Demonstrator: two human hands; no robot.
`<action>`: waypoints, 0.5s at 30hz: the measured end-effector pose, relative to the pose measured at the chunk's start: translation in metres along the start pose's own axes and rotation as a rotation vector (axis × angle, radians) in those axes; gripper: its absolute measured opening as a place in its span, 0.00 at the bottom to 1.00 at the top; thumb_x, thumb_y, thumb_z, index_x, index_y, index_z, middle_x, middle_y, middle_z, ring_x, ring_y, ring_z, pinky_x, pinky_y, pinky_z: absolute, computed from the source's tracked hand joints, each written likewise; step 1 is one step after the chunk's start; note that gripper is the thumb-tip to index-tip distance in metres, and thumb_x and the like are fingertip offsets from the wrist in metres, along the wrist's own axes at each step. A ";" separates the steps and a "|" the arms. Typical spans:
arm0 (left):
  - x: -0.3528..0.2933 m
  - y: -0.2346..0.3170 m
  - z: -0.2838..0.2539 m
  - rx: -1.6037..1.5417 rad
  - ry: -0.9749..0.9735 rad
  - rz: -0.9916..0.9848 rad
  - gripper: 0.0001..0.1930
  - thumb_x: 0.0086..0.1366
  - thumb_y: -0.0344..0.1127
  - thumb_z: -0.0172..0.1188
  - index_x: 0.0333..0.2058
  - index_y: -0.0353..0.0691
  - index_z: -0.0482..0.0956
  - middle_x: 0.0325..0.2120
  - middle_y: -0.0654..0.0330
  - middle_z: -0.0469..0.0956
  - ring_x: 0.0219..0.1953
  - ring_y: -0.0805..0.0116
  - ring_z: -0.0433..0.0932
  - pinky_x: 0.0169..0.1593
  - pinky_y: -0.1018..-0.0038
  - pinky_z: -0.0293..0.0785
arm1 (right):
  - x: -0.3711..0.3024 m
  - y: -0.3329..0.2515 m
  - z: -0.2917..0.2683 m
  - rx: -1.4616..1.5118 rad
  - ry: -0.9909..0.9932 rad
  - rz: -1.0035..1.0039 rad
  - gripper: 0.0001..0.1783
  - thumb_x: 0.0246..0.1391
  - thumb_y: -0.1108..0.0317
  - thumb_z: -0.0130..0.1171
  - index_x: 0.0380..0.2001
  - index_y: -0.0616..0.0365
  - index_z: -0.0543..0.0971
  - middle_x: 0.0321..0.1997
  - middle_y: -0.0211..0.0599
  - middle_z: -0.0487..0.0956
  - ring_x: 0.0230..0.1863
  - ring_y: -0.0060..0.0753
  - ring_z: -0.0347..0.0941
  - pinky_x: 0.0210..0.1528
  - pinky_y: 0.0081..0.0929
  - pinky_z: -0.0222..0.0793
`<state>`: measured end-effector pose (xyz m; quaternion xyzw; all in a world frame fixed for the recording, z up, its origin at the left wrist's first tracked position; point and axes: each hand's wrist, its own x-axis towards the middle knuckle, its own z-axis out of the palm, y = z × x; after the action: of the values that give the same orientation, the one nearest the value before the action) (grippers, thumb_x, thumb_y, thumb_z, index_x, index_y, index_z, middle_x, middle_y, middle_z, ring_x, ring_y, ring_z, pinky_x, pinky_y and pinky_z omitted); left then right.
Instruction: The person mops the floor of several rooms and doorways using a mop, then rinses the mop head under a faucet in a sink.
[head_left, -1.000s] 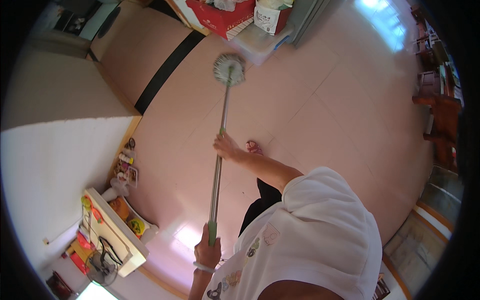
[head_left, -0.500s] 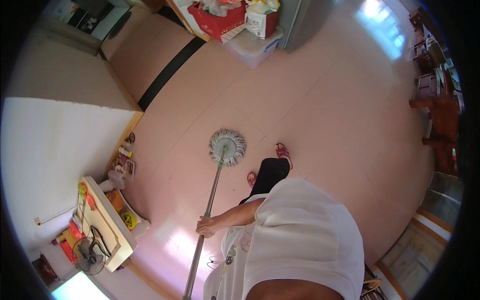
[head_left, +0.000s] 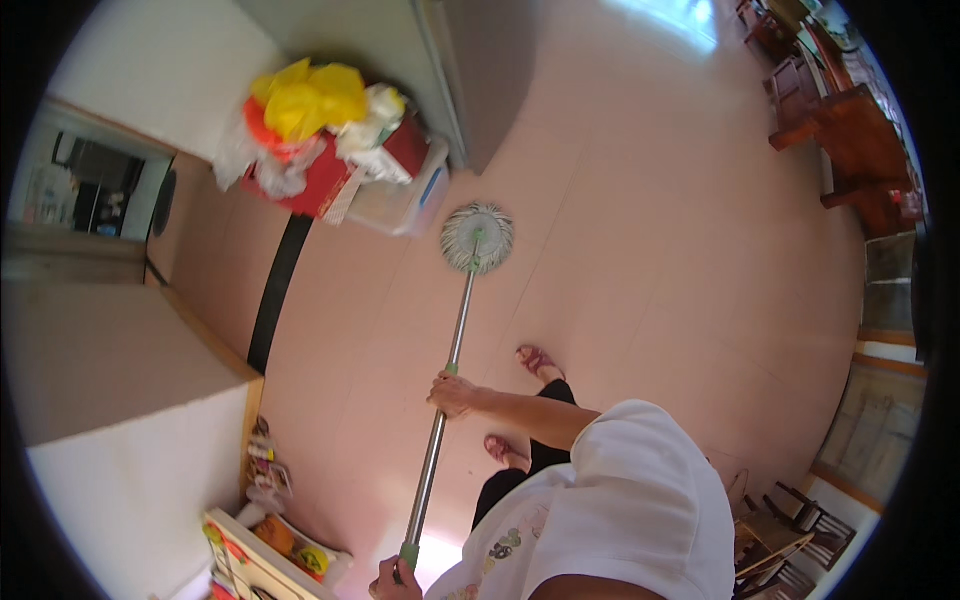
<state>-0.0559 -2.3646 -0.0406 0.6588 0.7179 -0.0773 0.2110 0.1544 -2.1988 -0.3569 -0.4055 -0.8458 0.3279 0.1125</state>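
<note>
A round string mop (head_left: 463,300) with a grey-and-white head lies flat on the pink tiled floor, short of the plastic box. Its silver pole with green joints slants down toward the lower edge. My right hand (head_left: 455,393) is wrapped round the pole just below a green joint, its arm reaching across from the right. Lower down, at the picture's edge, my left hand (head_left: 397,580) grips the pole by another green part; some of it is cut off.
A clear plastic box (head_left: 405,205) bears a red carton (head_left: 310,185) and bags beside a grey cabinet-like panel (head_left: 480,80). Wooden furniture (head_left: 860,140) lines the right. A wall corner (head_left: 255,385) and a pale table (head_left: 250,560) stand left, small items between them. My sandalled feet (head_left: 535,360) are near the pole.
The mop has moved forward toward the plastic box, and my right hand with it. My left hand has come into view on the pole. My view has turned and my feet have stepped.
</note>
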 end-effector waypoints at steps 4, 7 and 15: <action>0.108 0.110 0.018 -0.140 -0.080 0.060 0.16 0.56 0.38 0.54 0.43 0.41 0.71 0.19 0.50 0.74 0.19 0.61 0.75 0.23 0.68 0.69 | -0.024 0.140 -0.061 -0.099 0.088 0.154 0.10 0.35 0.64 0.53 0.25 0.53 0.74 0.26 0.35 0.74 0.36 0.38 0.68 0.47 0.37 0.57; 0.187 0.209 0.051 -0.274 -0.003 0.227 0.15 0.55 0.37 0.55 0.41 0.37 0.73 0.18 0.50 0.75 0.18 0.56 0.75 0.23 0.68 0.71 | -0.045 0.241 -0.109 -0.330 0.237 0.455 0.08 0.42 0.66 0.50 0.28 0.54 0.74 0.35 0.37 0.72 0.44 0.38 0.65 0.52 0.39 0.53; 0.396 0.384 0.179 -0.426 -0.153 0.611 0.20 0.59 0.42 0.48 0.49 0.41 0.65 0.24 0.43 0.74 0.28 0.44 0.74 0.30 0.58 0.69 | -0.067 0.346 -0.217 -0.468 0.531 0.622 0.11 0.44 0.69 0.49 0.35 0.56 0.71 0.45 0.38 0.69 0.55 0.38 0.58 0.54 0.34 0.54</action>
<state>0.3392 -2.0264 -0.2972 0.7762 0.4705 0.0914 0.4097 0.5086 -1.9915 -0.4101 -0.7241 -0.6772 0.0316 0.1269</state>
